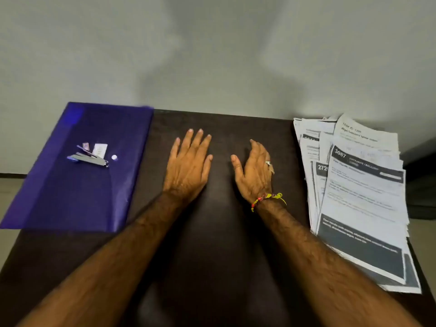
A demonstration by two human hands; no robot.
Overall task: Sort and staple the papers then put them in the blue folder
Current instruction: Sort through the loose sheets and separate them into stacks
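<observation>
A blue folder (77, 185) lies flat at the left of the dark table (212, 244), hanging partly over its left edge. On the folder rests a small metal stapler (88, 158) beside a small white box (99, 149). A loose, fanned stack of printed papers (358, 199) covers the table's right side. My left hand (188, 166) lies palm down on the bare table, fingers spread and straight. My right hand (253, 172) stands on its edge a little to the right, fingers relaxed, holding nothing. Both hands are between folder and papers, touching neither.
A plain pale wall (212, 55) rises right behind the table's far edge. A white round snap (114, 157) shows on the folder near the stapler. Floor is visible past the table's left edge, and a dark object (420, 180) stands beyond the papers at the right.
</observation>
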